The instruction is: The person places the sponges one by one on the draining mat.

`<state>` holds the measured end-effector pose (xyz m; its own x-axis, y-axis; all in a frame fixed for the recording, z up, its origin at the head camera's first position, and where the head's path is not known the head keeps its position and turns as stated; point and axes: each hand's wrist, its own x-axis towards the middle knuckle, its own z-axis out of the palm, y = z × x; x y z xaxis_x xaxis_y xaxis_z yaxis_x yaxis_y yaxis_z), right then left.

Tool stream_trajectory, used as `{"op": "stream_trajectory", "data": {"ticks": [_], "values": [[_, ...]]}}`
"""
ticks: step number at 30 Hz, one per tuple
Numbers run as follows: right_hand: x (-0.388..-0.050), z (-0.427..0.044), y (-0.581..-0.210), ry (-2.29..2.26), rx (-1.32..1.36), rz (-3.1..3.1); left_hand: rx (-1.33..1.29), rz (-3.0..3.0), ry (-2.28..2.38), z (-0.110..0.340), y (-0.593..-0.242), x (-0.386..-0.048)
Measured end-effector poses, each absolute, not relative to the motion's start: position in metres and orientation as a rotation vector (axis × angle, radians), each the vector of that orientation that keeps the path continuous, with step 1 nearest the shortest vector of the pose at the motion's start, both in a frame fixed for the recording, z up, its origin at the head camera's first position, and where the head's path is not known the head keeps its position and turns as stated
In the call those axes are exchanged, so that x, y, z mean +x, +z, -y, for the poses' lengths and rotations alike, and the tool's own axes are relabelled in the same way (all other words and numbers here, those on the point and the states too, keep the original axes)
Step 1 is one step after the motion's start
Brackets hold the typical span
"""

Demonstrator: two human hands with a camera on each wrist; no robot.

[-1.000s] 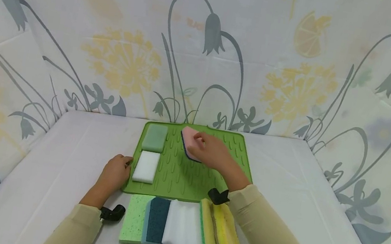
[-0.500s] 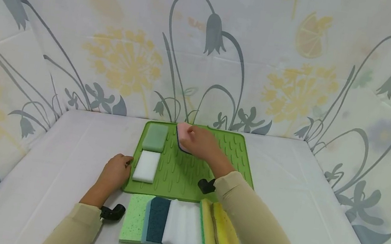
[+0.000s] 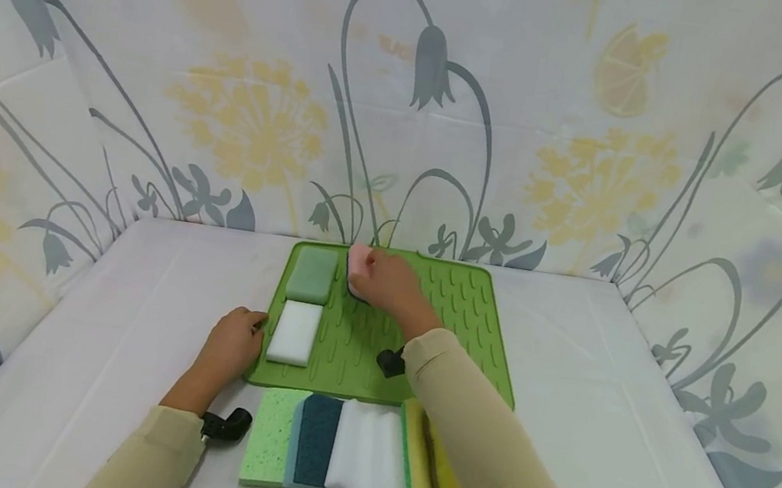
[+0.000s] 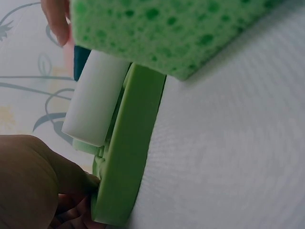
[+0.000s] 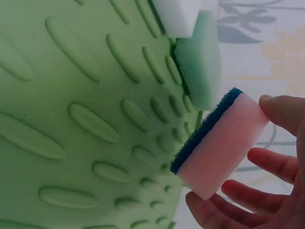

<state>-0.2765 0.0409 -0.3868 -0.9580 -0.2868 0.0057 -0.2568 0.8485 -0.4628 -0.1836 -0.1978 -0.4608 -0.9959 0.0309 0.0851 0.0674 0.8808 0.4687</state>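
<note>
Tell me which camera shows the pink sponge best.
Right wrist: the pink sponge is large there, dark layer plain. The head view shows it small, partly behind the right hand; the left wrist view, only part.

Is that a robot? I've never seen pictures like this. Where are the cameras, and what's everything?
No, someone works here bare-handed. The wide picture comes from a camera on the person's head; the two close ones come from small wrist cameras. On the white table lies a green mat, with a green sponge and a white one near its left edge. A row of other sponges lies nearer the person. The right grip (right hand) holds a pink sponge over the mat. The left grip touches the mat's edge.
</note>
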Motion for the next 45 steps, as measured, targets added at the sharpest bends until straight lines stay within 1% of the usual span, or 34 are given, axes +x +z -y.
{"op": "stream_trajectory", "data": {"ticks": [8, 15, 23, 32, 45], "values": [[-0.287, -0.034, -0.394, -0.72, -0.346, -2.942, -0.07, 2.957, -0.761, 0.197, -0.46, -0.184], [-0.293, -0.03, -0.404, -0.704, -0.324, -2.933, -0.066, 2.957, -0.755, 0.196, -0.461, -0.184], [-0.289, -0.024, -0.409, -0.66, -0.347, -2.953, -0.076, 2.958, -0.738, 0.196, -0.459, -0.182], [-0.286, -0.014, -0.411, -0.465, -0.414, -2.983, -0.067, 2.968, -0.747, 0.196, -0.459, -0.183], [-0.287, -0.013, -0.412, -0.452, -0.445, -2.986, -0.079, 2.958, -0.725, 0.197, -0.458, -0.182]]}}
